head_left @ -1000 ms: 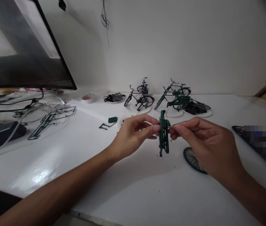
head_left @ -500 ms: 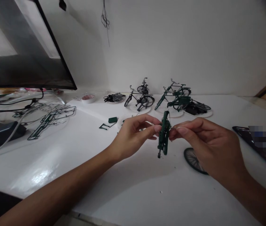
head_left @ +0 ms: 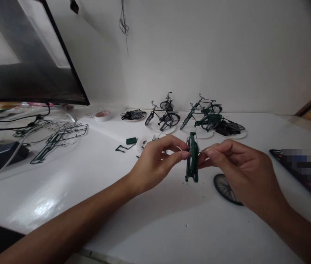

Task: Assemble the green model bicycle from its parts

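Between my two hands, above the white table, is a dark green model bicycle part [head_left: 192, 161], seen nearly edge-on, with a spoked wheel in it. The thumb and fingers of my left hand [head_left: 162, 159] pinch its left side. From the right, my right hand [head_left: 234, 161] pinches a thin, light-coloured pin or wire [head_left: 202, 151] that meets the part; some of its fingers lie behind the part and are partly hidden. A loose spoked wheel with a dark tyre [head_left: 224, 189] lies on the table, partly covered by my right hand.
Assembled model bicycles [head_left: 162, 117] stand at the back near the wall, beside plates of dark parts [head_left: 229, 128]. Green part frames [head_left: 59, 141] and cables lie left, below a monitor [head_left: 34, 55]. A small green box [head_left: 131, 140] and a tape roll [head_left: 102, 115] rest mid-left; a dark device [head_left: 295, 168] lies right.
The green bicycle part has turned in my fingers, so its wheel now shows more on the left side. Both hands keep their pinch at nearly the same place.
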`<action>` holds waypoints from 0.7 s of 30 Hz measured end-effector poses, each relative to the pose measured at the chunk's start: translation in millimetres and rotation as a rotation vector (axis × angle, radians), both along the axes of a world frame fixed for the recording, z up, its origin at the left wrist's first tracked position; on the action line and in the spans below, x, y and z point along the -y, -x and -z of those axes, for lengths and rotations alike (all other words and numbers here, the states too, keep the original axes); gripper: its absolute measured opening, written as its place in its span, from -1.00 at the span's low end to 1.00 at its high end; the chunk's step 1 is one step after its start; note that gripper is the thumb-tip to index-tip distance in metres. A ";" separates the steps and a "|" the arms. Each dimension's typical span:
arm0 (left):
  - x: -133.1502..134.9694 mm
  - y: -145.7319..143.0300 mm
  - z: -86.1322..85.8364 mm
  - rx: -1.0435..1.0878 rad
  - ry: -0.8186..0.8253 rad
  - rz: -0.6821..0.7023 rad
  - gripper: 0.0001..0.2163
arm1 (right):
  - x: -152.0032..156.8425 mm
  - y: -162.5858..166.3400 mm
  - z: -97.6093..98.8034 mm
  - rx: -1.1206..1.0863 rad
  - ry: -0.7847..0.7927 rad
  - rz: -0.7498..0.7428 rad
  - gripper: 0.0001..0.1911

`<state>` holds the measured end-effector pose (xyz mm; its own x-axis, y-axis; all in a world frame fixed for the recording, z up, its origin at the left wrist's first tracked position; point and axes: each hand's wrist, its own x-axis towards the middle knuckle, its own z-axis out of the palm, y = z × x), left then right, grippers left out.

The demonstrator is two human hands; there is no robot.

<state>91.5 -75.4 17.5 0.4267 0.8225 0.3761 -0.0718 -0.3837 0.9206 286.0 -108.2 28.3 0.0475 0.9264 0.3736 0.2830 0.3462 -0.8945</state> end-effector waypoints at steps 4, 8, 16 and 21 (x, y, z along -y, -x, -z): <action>-0.6 0.6 -0.1 0.004 -0.008 0.000 -0.80 | -2.1 -4.7 0.5 -0.006 0.020 -0.063 -0.83; -3.1 1.9 -1.5 0.036 0.070 0.041 -0.81 | 0.4 -4.3 -0.4 0.044 -0.045 -0.035 -0.82; -3.0 0.0 1.0 0.061 0.006 0.042 -0.85 | 9.6 6.4 -0.5 0.064 -0.053 0.168 -0.89; -2.5 -1.8 2.9 0.090 -0.035 0.022 -0.89 | 6.1 4.5 4.1 0.048 -0.104 -0.021 -0.80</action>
<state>93.3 -72.9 14.6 0.4075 0.7992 0.4418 -0.1628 -0.4125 0.8963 281.5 -114.3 24.2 0.0082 0.8831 0.4692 0.3165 0.4428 -0.8389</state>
